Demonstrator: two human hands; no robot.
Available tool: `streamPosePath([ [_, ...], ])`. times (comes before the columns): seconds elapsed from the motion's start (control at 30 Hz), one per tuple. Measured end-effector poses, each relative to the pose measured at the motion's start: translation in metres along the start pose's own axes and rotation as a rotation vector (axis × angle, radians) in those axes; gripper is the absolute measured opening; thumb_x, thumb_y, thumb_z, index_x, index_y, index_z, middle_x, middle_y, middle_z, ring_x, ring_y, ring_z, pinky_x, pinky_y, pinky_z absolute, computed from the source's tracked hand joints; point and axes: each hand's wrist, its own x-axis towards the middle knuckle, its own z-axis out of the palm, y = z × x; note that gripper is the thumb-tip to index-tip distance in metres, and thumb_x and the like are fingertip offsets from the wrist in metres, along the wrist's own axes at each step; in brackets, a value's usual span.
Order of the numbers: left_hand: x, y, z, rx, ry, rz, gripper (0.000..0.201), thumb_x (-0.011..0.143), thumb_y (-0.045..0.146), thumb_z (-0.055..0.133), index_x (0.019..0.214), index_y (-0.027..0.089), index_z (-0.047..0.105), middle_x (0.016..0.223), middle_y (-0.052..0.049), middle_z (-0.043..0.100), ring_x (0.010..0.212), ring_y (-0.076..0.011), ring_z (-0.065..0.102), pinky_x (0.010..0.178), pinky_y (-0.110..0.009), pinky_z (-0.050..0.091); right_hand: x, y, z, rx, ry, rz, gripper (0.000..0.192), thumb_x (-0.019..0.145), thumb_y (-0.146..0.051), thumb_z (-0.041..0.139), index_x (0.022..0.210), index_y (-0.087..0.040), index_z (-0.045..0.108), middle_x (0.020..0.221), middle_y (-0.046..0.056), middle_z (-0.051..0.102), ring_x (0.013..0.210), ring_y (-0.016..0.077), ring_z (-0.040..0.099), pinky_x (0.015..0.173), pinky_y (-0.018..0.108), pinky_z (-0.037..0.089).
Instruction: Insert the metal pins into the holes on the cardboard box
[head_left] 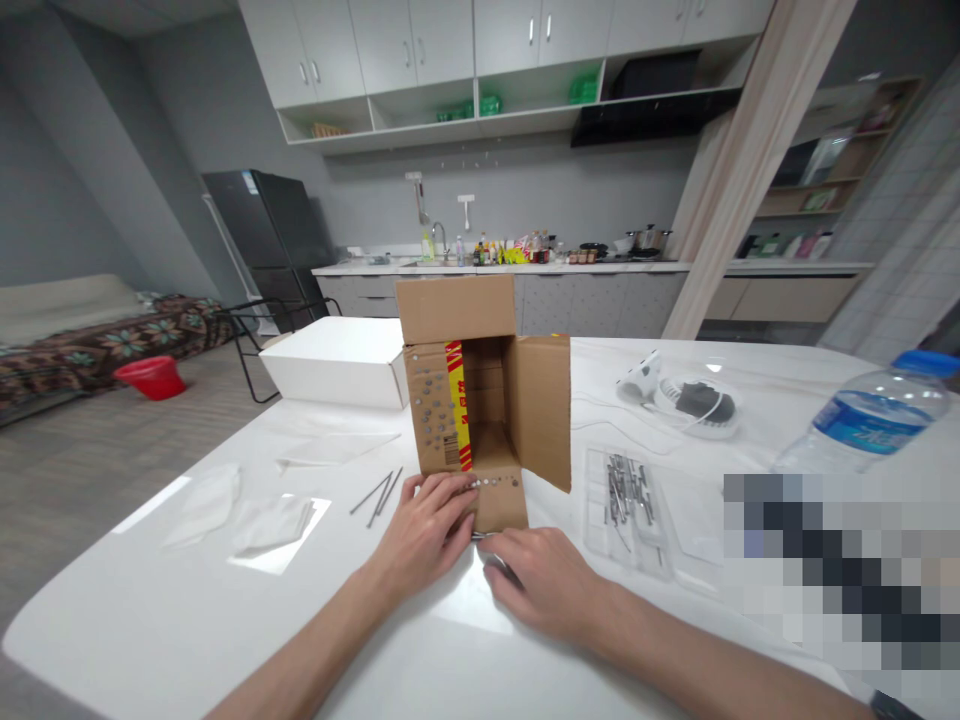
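An open cardboard box (487, 375) stands on the white table, its mouth facing me. Grey nail heads dot its left flap (429, 405), and more run in a row across the bottom flap (501, 508). My left hand (429, 522) is closed on the left part of that bottom flap, fingers on top and thumb by the front edge. Close beside it, my right hand (541, 578) is closed at the front edge of the flap. A thin shiny nail (478, 536) shows between the hands at the right fingertips; most of it is hidden.
Loose nails (384, 498) lie left of the box. To the right are a clear plastic tray (592, 525) holding several nails, a white corded device (697, 405) and a water bottle (862, 425). A white box (337, 375) and crumpled white sheets (274, 525) are on the left.
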Motion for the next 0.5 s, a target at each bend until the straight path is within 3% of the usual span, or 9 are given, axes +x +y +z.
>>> streamPosePath([
  [0.5,-0.0005,0.0006,0.0008,0.016,0.006,0.011,0.026,0.092,0.021,0.051,0.116,0.021,0.061,0.121,-0.007,0.067,0.107,-0.0215,0.061,0.092,-0.04,0.038,0.0011,-0.0014,-0.0017,0.001,0.003,0.002,0.024,0.092,-0.024,0.046,0.106,-0.021,0.065,0.088,0.002,0.07,0.077,0.0164,0.064,0.068,0.027,0.038],
])
